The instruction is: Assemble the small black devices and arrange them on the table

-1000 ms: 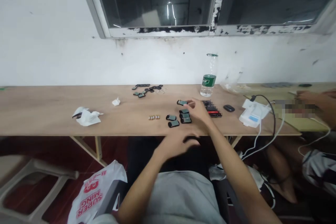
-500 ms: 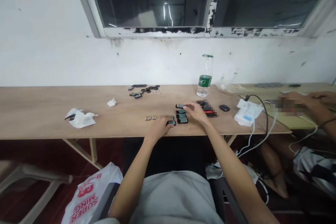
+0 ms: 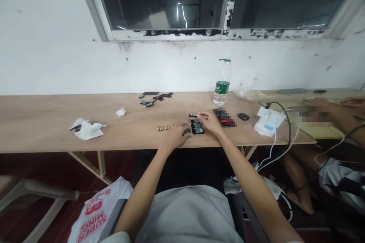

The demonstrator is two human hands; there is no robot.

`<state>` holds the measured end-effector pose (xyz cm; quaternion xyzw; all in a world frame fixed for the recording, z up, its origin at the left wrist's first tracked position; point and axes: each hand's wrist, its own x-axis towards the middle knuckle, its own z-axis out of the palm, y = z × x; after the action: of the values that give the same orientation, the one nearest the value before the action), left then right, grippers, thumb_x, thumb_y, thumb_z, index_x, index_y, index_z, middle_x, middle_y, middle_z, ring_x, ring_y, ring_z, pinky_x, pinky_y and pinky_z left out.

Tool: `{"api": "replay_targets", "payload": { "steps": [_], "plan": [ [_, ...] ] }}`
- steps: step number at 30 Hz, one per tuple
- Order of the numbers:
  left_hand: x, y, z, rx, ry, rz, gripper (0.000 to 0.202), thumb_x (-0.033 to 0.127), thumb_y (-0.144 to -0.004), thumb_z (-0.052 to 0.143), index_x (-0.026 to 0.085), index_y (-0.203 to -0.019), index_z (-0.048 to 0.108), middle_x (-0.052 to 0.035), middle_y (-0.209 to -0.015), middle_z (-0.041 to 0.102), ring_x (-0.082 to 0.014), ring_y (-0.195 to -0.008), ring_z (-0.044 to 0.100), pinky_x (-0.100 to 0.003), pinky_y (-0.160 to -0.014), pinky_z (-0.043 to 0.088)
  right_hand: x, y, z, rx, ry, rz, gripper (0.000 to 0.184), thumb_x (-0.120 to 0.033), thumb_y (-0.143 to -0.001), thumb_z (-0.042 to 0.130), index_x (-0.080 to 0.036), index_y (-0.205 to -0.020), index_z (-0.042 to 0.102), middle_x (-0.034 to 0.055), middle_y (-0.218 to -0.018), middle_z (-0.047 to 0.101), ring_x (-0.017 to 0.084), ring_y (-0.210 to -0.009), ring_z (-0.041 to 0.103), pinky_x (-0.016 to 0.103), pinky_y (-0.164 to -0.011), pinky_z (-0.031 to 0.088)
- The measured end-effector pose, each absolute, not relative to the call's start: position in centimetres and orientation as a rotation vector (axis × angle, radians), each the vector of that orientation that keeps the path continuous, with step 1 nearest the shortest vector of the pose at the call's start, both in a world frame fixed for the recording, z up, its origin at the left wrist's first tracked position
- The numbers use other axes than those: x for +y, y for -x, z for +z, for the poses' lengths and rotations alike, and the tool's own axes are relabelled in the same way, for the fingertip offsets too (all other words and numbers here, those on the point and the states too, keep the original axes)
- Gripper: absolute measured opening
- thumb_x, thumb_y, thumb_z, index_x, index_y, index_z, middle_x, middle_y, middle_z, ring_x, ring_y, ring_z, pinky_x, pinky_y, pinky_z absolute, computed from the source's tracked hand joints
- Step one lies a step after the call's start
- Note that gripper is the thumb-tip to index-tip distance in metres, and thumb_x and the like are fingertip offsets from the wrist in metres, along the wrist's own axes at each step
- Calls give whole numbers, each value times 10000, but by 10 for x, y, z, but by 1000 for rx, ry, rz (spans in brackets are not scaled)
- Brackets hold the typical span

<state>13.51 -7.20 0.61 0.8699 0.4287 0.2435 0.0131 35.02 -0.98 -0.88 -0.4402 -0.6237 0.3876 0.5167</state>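
My left hand (image 3: 173,137) rests on the front of the wooden table (image 3: 57,121), its fingertips pinching a small black pod with a green top (image 3: 186,132). My right hand (image 3: 209,122) reaches across to the right, its fingers on a second pod (image 3: 193,115), seen nearly edge-on. Between my hands, a short stack of similar pods (image 3: 197,127) lies flat. A row of tiny gold parts (image 3: 163,128) lies left of my left hand. Farther back, several dark pieces are scattered (image 3: 155,97).
A water bottle (image 3: 221,89) stands at the back, behind a blurred black-and-red item (image 3: 224,117) and a small black oval object (image 3: 243,116). A white adapter with cables (image 3: 268,125) lies to the right. A co-worker's hand (image 3: 319,103) works at the far right. Crumpled tissues (image 3: 87,129) lie left.
My left hand has moved up from the table's edge onto the pods, and my right hand has shifted slightly left. The pod under my right fingers now looks more edge-on.
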Motion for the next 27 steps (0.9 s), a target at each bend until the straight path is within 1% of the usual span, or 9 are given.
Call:
{"api": "replay_targets", "payload": {
  "steps": [5, 8, 11, 14, 18, 20, 22, 25, 27],
  "plan": [
    [-60, -157, 7, 1269, -2789, 675, 300, 378, -966, 659, 232, -1219, 725, -86, -1307, 697, -291, -1256, 607, -442, -1102, 424, -9, -358, -2, -1417, 994, 845, 380, -512, -863, 739, -170, -1021, 682, 144, -1073, 770, 289, -975, 771, 397, -907, 613],
    [-54, -166, 9, 1220, -2815, 594, 292, 372, -982, 632, 239, -1221, 732, -79, -1314, 698, -292, -1258, 610, -437, -1105, 418, -10, -363, 3, -1355, 915, 857, 449, -551, -833, 747, -173, -1056, 653, 135, -1086, 761, 269, -958, 771, 392, -908, 608],
    [-53, -169, 10, 1197, -2825, 558, 286, 348, -989, 615, 227, -1217, 739, -86, -1327, 693, -291, -1240, 621, -425, -1085, 433, -13, -366, 7, -1334, 840, 861, 482, -517, -785, 787, -172, -1088, 642, 112, -1055, 761, 249, -919, 767, 396, -906, 603],
    [-54, -169, 9, 1171, -2828, 556, 274, 347, -995, 601, 237, -1201, 745, -82, -1322, 697, -286, -1221, 630, -422, -1076, 438, -15, -367, 9, -1342, 801, 888, 474, -476, -756, 808, -179, -1088, 645, 102, -1078, 750, 240, -907, 758, 402, -923, 591],
    [-53, -166, 8, 1139, -2824, 613, 271, 379, -978, 631, 248, -1185, 747, -82, -1322, 691, -293, -1221, 625, -422, -1061, 439, -18, -365, 13, -1357, 798, 901, 445, -446, -738, 804, -201, -1066, 630, 98, -1140, 726, 242, -978, 735, 395, -932, 583],
    [-52, -162, 12, 1147, -2777, 688, 271, 412, -957, 661, 230, -1135, 755, -83, -1250, 715, -289, -1132, 660, -412, -1003, 468, -20, -365, 14, -1359, 782, 908, 418, -420, -723, 803, -212, -1034, 615, 94, -1161, 714, 247, -1049, 710, 381, -926, 581],
    [-50, -156, 20, 1142, -2679, 795, 283, 453, -908, 720, 211, -1050, 757, -65, -1092, 743, -252, -946, 689, -363, -869, 508, -21, -365, 16, -1378, 774, 925, 394, -393, -719, 797, -218, -1013, 603, 87, -1143, 710, 248, -1083, 691, 373, -917, 581],
    [-46, -139, 36, 1097, -2536, 1054, 309, 471, -835, 799, 179, -895, 719, -28, -845, 704, -177, -717, 625, -281, -665, 481, -24, -364, 18, -1440, 799, 957, 354, -377, -746, 773, -218, -1011, 601, 74, -1070, 714, 237, -1019, 699, 379, -893, 584],
    [-43, -127, 45, 1071, -2528, 1198, 302, 445, -851, 791, 166, -817, 680, -15, -757, 664, -152, -659, 577, -262, -614, 451, -26, -360, 21, -1491, 820, 947, 324, -366, -760, 763, -212, -1000, 611, 71, -1048, 714, 230, -984, 703, 380, -889, 582]
  ]
}}
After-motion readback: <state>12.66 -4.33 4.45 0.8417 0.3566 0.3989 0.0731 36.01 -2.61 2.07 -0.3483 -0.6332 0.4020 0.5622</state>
